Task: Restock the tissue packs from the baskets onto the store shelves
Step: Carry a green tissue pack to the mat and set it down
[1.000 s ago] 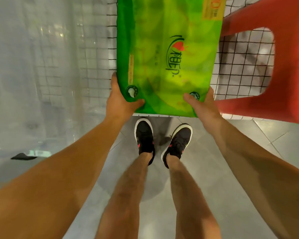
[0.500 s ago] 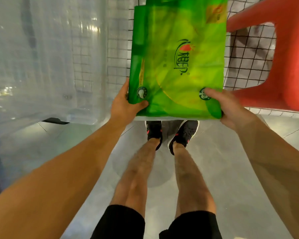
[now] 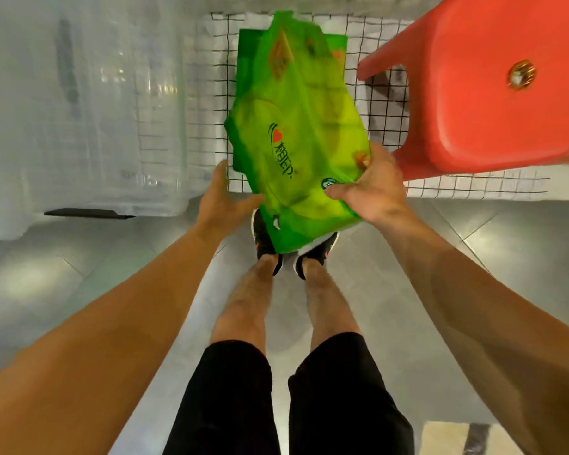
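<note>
I hold a large green tissue pack tilted over the near edge of a black wire basket. My right hand grips its lower right corner, thumb on top. My left hand is spread beside the pack's lower left edge, and only the thumb tip reaches the wrapper. A second green pack lies in the basket behind the held one, mostly covered by it.
A red plastic stool stands on the basket's right side, close to my right hand. Translucent plastic bins fill the left. My legs and black shoes stand on the grey tiled floor just below the pack.
The pack has swung clockwise and its near end has come toward me, uncovering another pack in the basket. My left hand has let go of the corner. The view has pulled back.
</note>
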{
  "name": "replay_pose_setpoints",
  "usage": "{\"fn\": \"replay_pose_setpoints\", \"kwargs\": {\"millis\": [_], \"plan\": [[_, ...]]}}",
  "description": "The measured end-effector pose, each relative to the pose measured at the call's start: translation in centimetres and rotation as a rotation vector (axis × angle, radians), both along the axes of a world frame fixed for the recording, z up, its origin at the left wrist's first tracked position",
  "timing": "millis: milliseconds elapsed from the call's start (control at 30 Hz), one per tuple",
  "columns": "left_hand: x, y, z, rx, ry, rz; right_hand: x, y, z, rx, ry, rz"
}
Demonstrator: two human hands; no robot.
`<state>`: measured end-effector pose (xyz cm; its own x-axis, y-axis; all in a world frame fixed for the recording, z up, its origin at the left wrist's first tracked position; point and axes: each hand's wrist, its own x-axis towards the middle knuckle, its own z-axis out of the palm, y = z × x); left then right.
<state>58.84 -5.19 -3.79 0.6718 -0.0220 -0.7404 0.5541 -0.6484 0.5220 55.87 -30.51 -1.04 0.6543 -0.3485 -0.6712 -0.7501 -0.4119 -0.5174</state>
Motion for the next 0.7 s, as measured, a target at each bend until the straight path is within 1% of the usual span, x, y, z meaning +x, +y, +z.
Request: {"fn": "replay_pose_setpoints", "kwargs": {"millis": [67,133,200,300,400,500,533,600,700], "plan": [[1.1,-0.3,3.1,-0.075,-0.086,-0.080,-1.5,-0.6,2.9,-0.056,-0.024,0.060],[2.4,-0.7,6.3,-0.147,-0.165,-0.149,-3.6,-1.2,5.9,-0.043,-0.043,0.066],[3.5,-1.1,9.4,-0.167,-0.228,-0.258,-6.0,-1.5,9.4,-0.051,-0.056,0.079],[4.9,-1.2,14.1,-0.214,-0.239,-0.373,-9.3,-1.3,15.4,-0.071,-0.106,0.125],[5.9,-0.2,18.7,-0.262,-0.257,-0.423,-12.7,-0.5,22.1,-0.086,-0.174,0.118],[6.4,0.7,23.8,-0.409,-0.219,-0.430,-17.1,0.8,28.9,-0.133,-0.226,0.067],[6.4,0.7,25.7,-0.481,-0.162,-0.452,-18.6,1.1,30.9,-0.148,-0.243,0.057],[6.1,0.2,29.3,-0.610,-0.031,-0.535,-21.2,1.9,34.9,-0.171,-0.272,0.063],[4.7,-1.9,34.3,-0.720,0.053,-0.737,-25.2,2.1,39.5,-0.173,-0.296,0.034]]}}
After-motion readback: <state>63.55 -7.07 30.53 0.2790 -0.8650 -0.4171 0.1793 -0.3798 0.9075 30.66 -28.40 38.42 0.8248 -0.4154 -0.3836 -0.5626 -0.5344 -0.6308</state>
